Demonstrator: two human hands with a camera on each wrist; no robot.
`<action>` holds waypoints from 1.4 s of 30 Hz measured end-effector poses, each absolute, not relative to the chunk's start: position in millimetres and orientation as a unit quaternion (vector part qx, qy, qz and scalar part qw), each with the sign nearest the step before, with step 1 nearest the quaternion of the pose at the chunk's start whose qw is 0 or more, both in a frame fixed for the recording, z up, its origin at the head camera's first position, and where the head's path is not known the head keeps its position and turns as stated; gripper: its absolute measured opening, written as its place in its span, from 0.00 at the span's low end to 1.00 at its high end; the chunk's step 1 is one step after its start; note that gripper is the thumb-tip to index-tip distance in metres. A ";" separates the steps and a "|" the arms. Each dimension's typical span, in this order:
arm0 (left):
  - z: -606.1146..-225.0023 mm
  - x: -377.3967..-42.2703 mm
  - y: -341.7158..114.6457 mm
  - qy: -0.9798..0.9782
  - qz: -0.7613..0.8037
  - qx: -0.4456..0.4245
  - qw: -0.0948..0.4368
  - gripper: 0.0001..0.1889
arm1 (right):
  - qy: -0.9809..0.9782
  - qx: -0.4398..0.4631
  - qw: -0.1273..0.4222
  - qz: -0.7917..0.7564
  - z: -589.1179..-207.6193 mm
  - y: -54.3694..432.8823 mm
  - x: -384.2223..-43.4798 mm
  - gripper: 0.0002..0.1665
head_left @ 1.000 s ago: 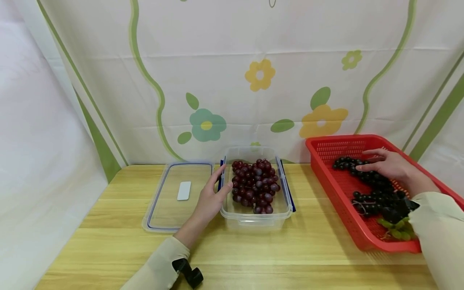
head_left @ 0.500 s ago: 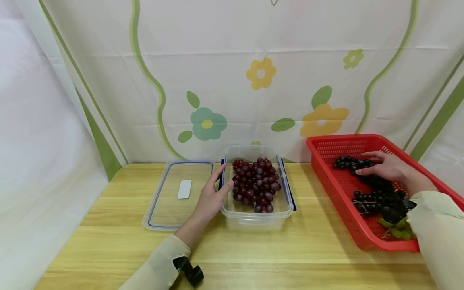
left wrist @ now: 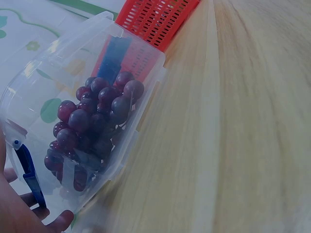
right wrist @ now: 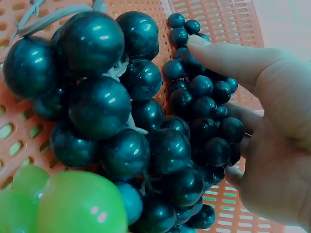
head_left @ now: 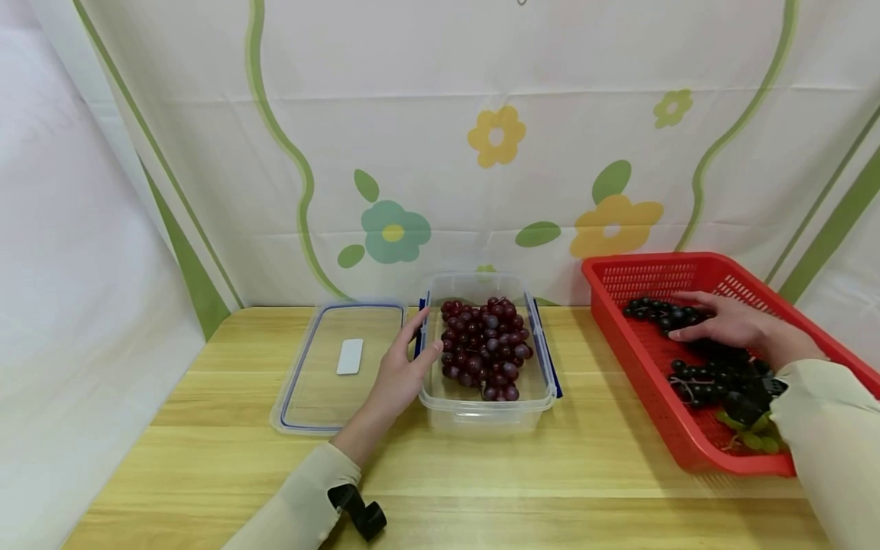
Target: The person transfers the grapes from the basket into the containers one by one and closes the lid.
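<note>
In the head view, a clear plastic box [head_left: 495,407] with blue side latches contains a bunch of red grapes [head_left: 484,347]. My left hand [head_left: 397,374] rests against the box's left side, fingers extended and thumb at the rim; the left wrist view shows its fingertips near a blue latch [left wrist: 30,177]. Inside a red basket [head_left: 635,367], my right hand [head_left: 736,328] grips a bunch of black grapes [right wrist: 204,104], thumb on top and fingers around the far side. Another bunch of black grapes [right wrist: 99,107], with larger berries, lies nearer the basket's front.
A clear lid [head_left: 312,397] with a blue seal and a white label lies left of the box. Green grapes [head_left: 756,435] sit at the basket's front end. Behind the wooden table [head_left: 481,473] hangs a curtain [head_left: 412,137] with a flower print.
My right hand has shifted slightly left within the basket, and the black grapes under it have moved a little left too. My left hand stays at the box.
</note>
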State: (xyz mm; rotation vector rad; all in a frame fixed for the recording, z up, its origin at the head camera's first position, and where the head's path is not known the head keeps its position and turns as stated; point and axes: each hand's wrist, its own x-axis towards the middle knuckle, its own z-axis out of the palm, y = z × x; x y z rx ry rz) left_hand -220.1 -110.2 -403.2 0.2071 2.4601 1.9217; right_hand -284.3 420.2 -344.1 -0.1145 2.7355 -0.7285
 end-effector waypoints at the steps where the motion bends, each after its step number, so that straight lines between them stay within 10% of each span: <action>1: -403.1 -220.1 -110.2 0.786 0.615 0.066 0.006 0.34 | 0.954 -0.046 0.153 -0.253 -344.5 420.1 -284.5 0.57; 42: -402.2 -219.7 -110.4 0.783 0.619 0.067 0.011 0.34 | 0.972 -0.105 0.105 -0.184 -357.4 408.2 -291.6 0.45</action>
